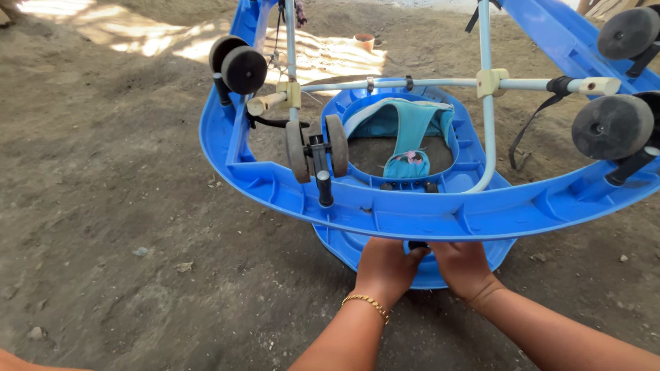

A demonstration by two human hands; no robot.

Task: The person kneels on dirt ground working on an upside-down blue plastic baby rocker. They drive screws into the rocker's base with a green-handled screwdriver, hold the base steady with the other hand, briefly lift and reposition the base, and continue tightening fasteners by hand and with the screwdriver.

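A blue plastic baby walker lies upside down on the dirt, its grey wheels pointing up. A pale metal frame crosses above the teal fabric seat. My left hand, with a gold bracelet on the wrist, and my right hand are side by side under the near rim, fingers curled around a small dark part at the tray's edge. What exactly the fingers hold is partly hidden.
Bare sandy ground with small stones surrounds the walker. A small clay pot stands far back in a sunlit patch. More grey wheels jut out at the right.
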